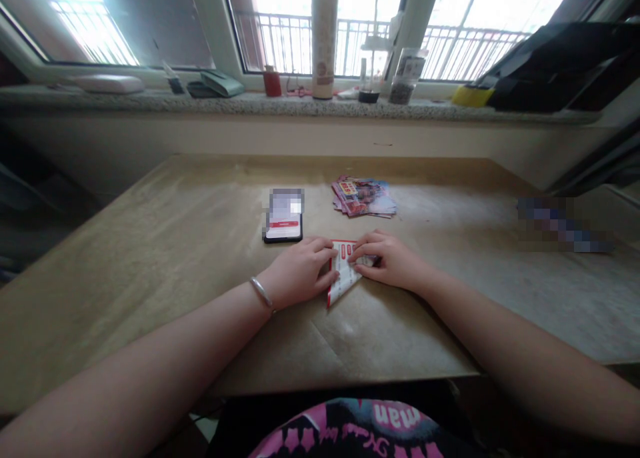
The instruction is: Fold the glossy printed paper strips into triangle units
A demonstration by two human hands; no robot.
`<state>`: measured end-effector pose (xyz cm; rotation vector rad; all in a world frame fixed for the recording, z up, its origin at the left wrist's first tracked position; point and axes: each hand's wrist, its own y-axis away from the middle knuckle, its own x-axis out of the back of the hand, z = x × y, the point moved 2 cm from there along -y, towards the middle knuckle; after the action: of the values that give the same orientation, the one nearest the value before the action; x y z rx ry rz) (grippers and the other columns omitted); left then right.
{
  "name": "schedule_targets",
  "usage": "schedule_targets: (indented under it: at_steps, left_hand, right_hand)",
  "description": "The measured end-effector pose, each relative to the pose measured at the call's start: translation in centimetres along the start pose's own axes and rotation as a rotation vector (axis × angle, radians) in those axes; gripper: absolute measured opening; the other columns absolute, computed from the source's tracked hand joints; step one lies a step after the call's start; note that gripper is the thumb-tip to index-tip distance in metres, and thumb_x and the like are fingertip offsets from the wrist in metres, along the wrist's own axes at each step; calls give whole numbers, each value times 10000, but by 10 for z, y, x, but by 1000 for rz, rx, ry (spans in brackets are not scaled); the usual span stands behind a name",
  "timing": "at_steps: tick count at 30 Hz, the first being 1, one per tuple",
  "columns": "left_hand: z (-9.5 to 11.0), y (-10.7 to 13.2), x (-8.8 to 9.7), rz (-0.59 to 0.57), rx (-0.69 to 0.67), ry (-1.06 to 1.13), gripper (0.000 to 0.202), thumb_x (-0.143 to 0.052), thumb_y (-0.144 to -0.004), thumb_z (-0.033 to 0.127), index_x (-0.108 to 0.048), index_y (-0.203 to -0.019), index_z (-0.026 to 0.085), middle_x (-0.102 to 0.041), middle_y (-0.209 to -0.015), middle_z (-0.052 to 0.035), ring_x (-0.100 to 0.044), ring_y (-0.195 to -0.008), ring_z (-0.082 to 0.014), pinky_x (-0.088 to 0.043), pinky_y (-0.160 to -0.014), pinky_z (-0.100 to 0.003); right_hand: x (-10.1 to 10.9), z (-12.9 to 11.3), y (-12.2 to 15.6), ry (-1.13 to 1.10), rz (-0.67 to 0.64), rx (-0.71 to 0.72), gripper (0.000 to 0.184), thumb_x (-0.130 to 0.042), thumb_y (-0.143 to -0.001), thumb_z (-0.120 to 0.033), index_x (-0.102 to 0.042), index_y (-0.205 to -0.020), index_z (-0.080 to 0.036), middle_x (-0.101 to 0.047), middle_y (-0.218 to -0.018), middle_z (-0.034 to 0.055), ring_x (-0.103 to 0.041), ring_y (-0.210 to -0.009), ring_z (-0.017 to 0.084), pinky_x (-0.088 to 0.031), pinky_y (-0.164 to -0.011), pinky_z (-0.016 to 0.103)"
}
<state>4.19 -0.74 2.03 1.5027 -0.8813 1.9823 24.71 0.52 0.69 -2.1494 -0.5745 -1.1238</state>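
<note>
Folded leaflet (pixel 345 271), lying on the table (pixel 200 198), tapering to a point between six and seven o'clock.
Touching its nine o'clock edge with the left hand (pixel 305 271) and covering its three o'clock side with the bent fingers of the right hand (pixel 390 261); pinching or merely pressing with each, cannot tell which. Neighbouring a phone (pixel 284 233) between ten and eleven o'clock and a pile of printed cards (pixel 364 199) between twelve and one.

Tan table (pixel 165 245) now, folded paper (pixel 342 271) central, phone (pixel 284 219) at ten o'clock, cards (pixel 364 198) fanned near one, blurred item (pixel 565 226) towards three
</note>
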Motion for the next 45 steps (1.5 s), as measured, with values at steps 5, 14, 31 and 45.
schedule_targets:
  at_steps: [5,14,31,45]
  left_hand:
    - [4,-1,-1,-25,36,-35,358,-577,-890,398,-619,-1117,125,-602,-1170,-120,-545,-1125,-258,-468,-1013,-400]
    - [5,-1,1,-34,38,-48,376,-617,-861,409,-607,-1118,135,-601,-1178,-123,-546,-1124,-258,-467,-1005,-392]
    - [5,0,1,-33,34,-60,364,-609,-863,427,-607,-1084,137,-593,-1214,-115,-542,-1125,-264,-476,-988,-390]
    - [4,0,0,-34,36,-47,369,-594,-870,429,-599,-1102,143,-582,-1226,-122,-539,-1125,-261,-474,-986,-390]
  right_hand:
    - [-1,0,0,21,-5,-33,133,-690,-790,-260,-719,-916,-226,-674,-970,52,-584,-916,202,-442,-875,371]
    - [0,0,-1,115,-6,-62,127,-732,-731,-272,-631,-757,-199,-633,-834,46,-533,-822,200,-423,-771,336]
    - [7,13,2,134,-23,-160,177,-791,-696,-305,-655,-742,-202,-637,-757,18,-536,-756,178,-382,-705,301]
    - [12,30,10,171,54,-269,237,-830,-637,-389,-702,-773,-243,-624,-1050,59,-548,-1023,267,-438,-903,437]
